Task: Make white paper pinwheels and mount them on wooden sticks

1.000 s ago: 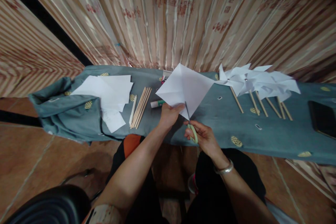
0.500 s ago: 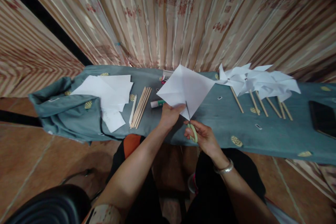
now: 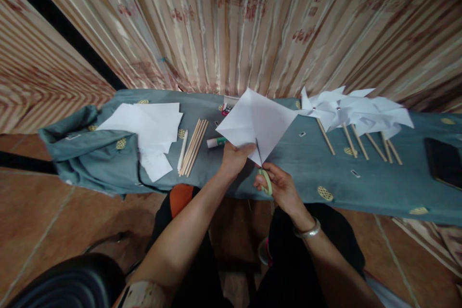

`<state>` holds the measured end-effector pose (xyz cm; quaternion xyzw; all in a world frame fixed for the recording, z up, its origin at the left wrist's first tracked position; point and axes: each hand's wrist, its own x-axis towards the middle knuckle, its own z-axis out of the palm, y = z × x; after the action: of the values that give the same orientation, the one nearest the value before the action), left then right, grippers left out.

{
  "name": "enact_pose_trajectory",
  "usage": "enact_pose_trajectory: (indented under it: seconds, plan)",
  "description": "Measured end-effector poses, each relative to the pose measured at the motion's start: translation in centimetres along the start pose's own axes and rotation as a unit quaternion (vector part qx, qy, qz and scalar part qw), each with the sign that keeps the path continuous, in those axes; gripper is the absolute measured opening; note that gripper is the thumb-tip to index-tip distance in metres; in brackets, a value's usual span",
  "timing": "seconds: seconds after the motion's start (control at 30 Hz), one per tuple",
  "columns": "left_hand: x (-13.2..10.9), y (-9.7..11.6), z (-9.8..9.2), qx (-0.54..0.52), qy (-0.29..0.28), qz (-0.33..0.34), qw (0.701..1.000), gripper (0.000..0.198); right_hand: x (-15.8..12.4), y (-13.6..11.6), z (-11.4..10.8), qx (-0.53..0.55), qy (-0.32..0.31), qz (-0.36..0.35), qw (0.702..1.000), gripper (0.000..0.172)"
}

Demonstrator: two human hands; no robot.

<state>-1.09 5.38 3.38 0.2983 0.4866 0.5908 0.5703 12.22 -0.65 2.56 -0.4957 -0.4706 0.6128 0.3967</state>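
Note:
A square white sheet of paper [image 3: 252,118] is held up over the table, one corner toward me. My left hand [image 3: 234,159] grips its lower left edge, thumb on top and the other fingers hidden beneath. In my right hand [image 3: 281,184] is a pair of scissors [image 3: 267,183] with light green handles. Their blade lies along the paper, running up from the near corner toward the middle. Behind my left hand, a glue stick [image 3: 215,142] with a white cap lies partly under the sheet. A small red-edged packet [image 3: 226,109] shows at the sheet's left edge.
Several wooden sticks [image 3: 195,147] and a white pen-like stick [image 3: 183,150] lie left of my hands, beside white paper sheets [image 3: 151,125]. Paper pinwheels [image 3: 355,110] on sticks lie to the right, then a dark phone [image 3: 443,161]. A green cloth [image 3: 299,173] covers the narrow table; a curtain [image 3: 238,29] hangs behind.
Almost nothing differs. The scissors and my right hand have shifted very slightly, while the paper and my left hand stay in place.

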Motion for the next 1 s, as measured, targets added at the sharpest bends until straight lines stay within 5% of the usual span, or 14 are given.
enact_pose_trajectory:
  seconds: [1.0]
  plan:
    - [-0.17, -0.54, -0.26, 0.029, -0.020, -0.012, 0.999, 0.014, 0.04, 0.03, 0.07, -0.003, 0.003, -0.006, 1.000, 0.043]
